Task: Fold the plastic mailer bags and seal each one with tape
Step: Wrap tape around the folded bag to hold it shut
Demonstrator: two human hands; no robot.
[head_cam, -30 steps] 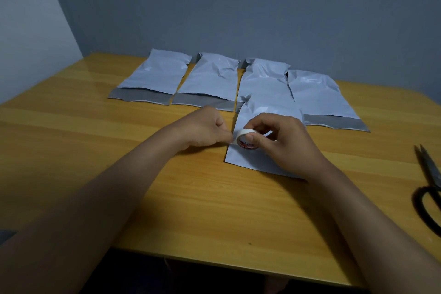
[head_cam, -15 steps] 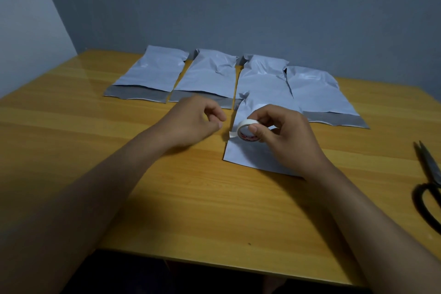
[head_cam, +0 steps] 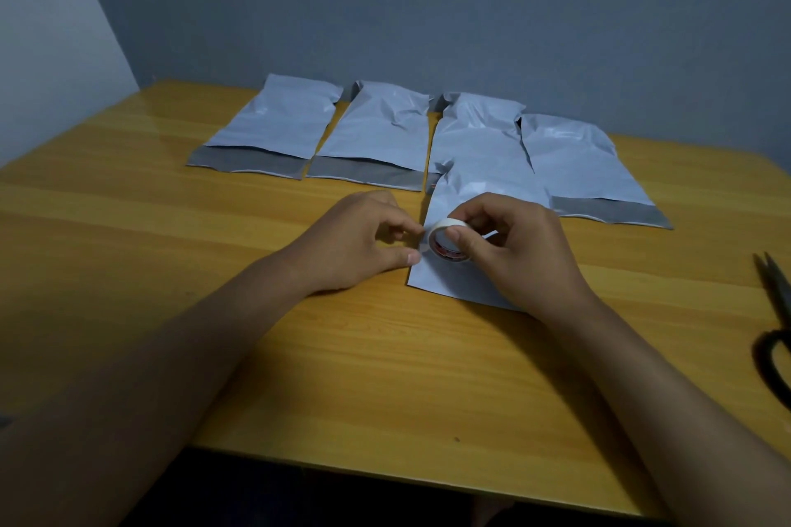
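A small white tape roll is held upright in my right hand, thumb on its front rim and fingers curled behind it. My left hand is beside the roll on its left, with curled thumb and forefinger pinching at the tape's loose end. Both hands hover over a folded white mailer bag lying on the wooden table. Behind it lie several unfolded white mailers in a row, among them the left one, the middle one and the right one, with grey flaps facing me.
Black-handled scissors lie at the table's right edge. A grey wall stands close behind the row of bags. The table's near edge runs just below my forearms.
My left hand drew back from the roll with its fingers loosened, then returned to the roll's left side and closed on the tape end. The right hand kept hold of the roll.
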